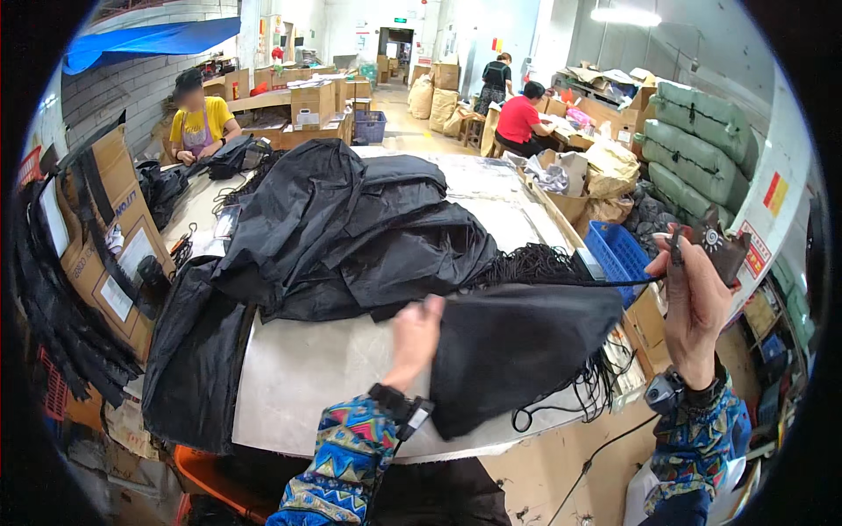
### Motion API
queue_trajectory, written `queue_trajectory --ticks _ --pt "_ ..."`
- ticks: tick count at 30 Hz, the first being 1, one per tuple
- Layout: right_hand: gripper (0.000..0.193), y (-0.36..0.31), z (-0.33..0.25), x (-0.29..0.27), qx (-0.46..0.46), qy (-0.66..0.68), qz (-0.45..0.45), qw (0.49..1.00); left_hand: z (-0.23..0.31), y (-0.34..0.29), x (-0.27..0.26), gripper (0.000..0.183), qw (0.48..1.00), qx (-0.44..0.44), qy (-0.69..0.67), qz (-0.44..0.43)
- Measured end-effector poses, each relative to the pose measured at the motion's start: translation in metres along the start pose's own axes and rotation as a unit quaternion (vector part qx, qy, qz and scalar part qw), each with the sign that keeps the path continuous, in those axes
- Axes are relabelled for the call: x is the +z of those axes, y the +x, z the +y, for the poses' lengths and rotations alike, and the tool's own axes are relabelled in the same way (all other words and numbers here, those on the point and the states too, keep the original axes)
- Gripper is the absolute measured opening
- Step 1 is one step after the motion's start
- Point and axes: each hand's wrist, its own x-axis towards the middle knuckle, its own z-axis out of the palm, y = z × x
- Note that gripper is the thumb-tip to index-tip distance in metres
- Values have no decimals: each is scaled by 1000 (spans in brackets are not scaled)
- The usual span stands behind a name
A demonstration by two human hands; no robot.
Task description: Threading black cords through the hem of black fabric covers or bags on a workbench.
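Observation:
A black fabric bag (522,351) is stretched out over the table's near edge. My left hand (416,340), smeared by motion, is closed at the bag's upper left corner. From the top edge a black cord (627,282) runs taut to my right hand (695,302), which is raised at the right with the cord pinched in its fingers. Beside those fingers is a dark brown piece (721,252) with a pale sunburst-shaped spot; I cannot make out what it is. A large heap of black fabric (351,228) covers the table behind the bag.
The pale table (307,377) spreads before me. Loose black cords (535,265) lie by the heap. Left stands a carton (132,245) hung with black strips; right are a blue crate (617,254) and green bales (697,158). A person in yellow (203,124) sits at the far left.

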Motion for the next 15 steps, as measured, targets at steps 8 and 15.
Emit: queue_trajectory --ticks 8,15 --pt "27 -166 170 -41 448 -129 91 880 -68 -51 -67 33 851 -205 -439 203" --pt "57 -177 -50 108 92 31 -270 958 15 -105 -64 21 833 -279 -461 124"
